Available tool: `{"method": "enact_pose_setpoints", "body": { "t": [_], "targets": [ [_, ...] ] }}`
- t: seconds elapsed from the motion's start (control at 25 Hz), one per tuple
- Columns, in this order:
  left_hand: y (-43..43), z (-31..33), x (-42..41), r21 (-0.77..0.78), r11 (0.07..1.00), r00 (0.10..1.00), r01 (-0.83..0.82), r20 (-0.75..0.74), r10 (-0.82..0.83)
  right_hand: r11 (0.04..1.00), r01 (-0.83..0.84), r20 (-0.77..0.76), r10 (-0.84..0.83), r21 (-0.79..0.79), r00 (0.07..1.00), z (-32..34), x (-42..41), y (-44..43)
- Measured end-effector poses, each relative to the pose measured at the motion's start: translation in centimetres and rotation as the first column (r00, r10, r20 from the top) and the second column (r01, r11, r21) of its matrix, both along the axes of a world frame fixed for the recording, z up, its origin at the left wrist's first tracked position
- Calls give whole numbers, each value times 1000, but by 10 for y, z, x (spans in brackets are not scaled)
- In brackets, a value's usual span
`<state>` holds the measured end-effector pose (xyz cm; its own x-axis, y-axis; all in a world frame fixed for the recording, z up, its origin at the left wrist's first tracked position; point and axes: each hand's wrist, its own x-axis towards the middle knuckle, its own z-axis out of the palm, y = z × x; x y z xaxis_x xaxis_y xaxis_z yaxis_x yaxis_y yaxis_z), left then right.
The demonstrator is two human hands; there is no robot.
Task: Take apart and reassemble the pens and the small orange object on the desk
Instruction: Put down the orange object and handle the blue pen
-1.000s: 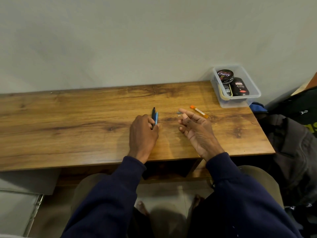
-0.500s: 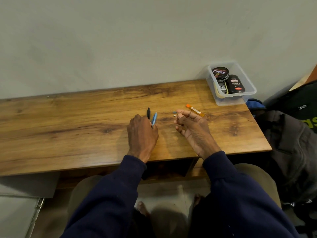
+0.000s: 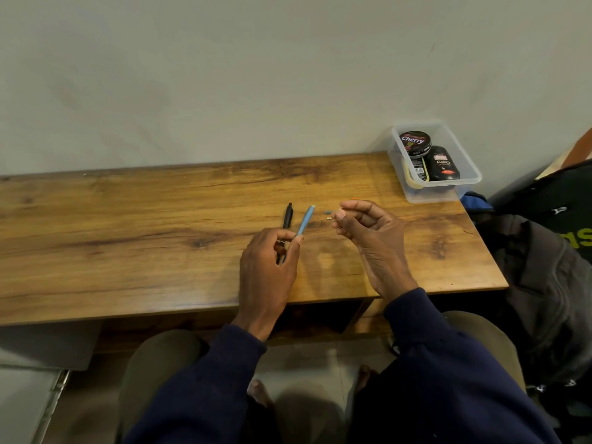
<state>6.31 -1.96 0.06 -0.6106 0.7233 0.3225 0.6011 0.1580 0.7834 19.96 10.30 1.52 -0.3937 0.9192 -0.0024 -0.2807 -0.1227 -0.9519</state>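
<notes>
blue pen | light, thin, stiff, slippery plastic; hold its lower end | left hand pinches it | right hand pinches a tiny bit, easy to drop

Wooden desk – long top with dark grain, set against a plain pale wall.

1 clear plastic container – at the desk's far right corner, right of centre in the frame. Contents:
- 1 round black tin labelled "Cherry", at the container's far end.
- 1 black bottle lying flat just beside the tin, same label.
- 1 pale yellow item along the left wall; kind unclear.

Dark grey bag – right edge of the frame, beside the desk.

Black bag with yellow-green lettering – above the grey one.

Blue fabric – small patch, just below the container.

Tiled floor – bottom centre.
</notes>
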Motion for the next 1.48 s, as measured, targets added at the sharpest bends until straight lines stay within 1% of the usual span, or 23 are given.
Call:
{"method": "enact_pose_setpoints", "body": {
  "t": [0.12, 0.32, 0.44, 0.68, 0.88, 1.04, 1.28, 1.48],
  "targets": [
    [-3, -3, 1, 89, 994, 995, 64, 69, -71, 996, 17, 0, -17, 87, 1000, 5, 0, 0],
    [-3, -10, 0, 161, 983, 995, 87, 41, -95, 969, 26, 14, -31, 246, 999, 12, -2, -1],
    [-3, -7, -2, 207, 975, 996, 83, 23, -89, 952, 28, 33, -40, 305, 999, 16, -4, -4],
    [-5, -6, -5, 259, 962, 996, 90, -8, -91, 951, 38, 6, -42, 307, 999, 16, -4, -5],
    [-3, -8, -6, 269, 959, 996, 92, -10, -93, 943, 29, -23, -22, 332, 999, 17, -6, -5],
    [-3, -9, -8, 277, 956, 995, 99, -25, -96, 929, 27, -12, -24, 370, 1000, 18, -7, -6],
    [-3, -7, -7, 273, 956, 994, 104, -47, -95, 924, 27, -7, -26, 382, 1000, 17, -8, -6],
    [-3, -6, -7, 275, 957, 995, 96, -49, -85, 902, 21, 34, -39, 432, 999, 16, -8, -6]
  ]
}}
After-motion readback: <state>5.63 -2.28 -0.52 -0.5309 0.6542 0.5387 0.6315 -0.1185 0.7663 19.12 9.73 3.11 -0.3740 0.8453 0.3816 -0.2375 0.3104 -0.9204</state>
